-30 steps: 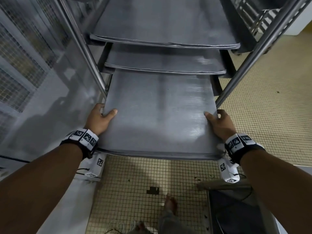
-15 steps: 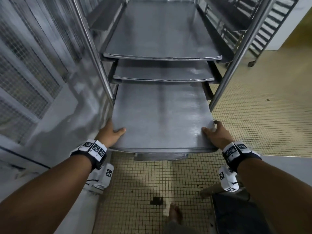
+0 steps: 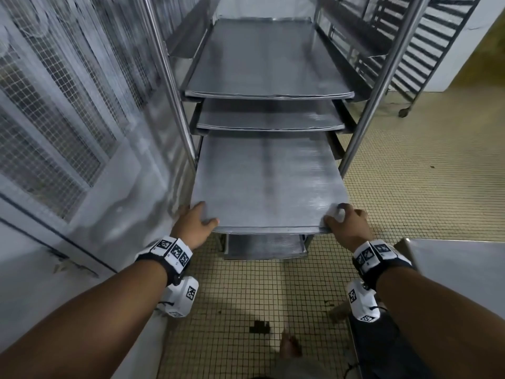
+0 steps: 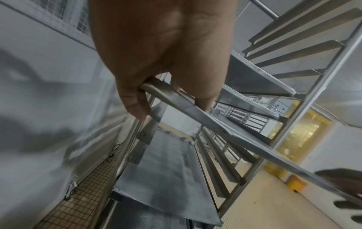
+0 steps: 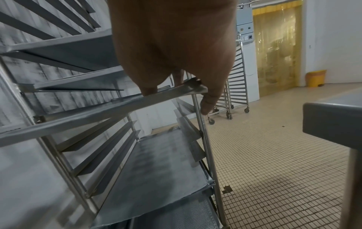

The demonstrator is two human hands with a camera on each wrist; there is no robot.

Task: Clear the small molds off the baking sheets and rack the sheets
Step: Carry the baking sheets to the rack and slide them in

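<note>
A bare grey baking sheet (image 3: 269, 184) lies partway in the steel rack (image 3: 166, 86), its near end sticking out toward me. My left hand (image 3: 195, 224) grips its near left corner, thumb on top, fingers under. My right hand (image 3: 345, 222) grips the near right corner the same way. From the left wrist view the sheet's edge (image 4: 205, 117) runs out of my left hand (image 4: 154, 86). In the right wrist view my right hand (image 5: 186, 86) pinches the corner of the sheet (image 5: 121, 106). No molds show on it.
Two more sheets (image 3: 269, 58) sit on runners above, and others (image 3: 265, 246) lie low in the rack. A mesh-panelled steel wall (image 3: 68, 127) runs close on the left. A steel table corner (image 3: 459, 258) stands at right. Another empty rack (image 5: 237, 86) is behind, on tiled floor.
Both hands have pushed the sheet further into the rack along its runners. My head has pulled back and tilted up, so more of the rack shows.
</note>
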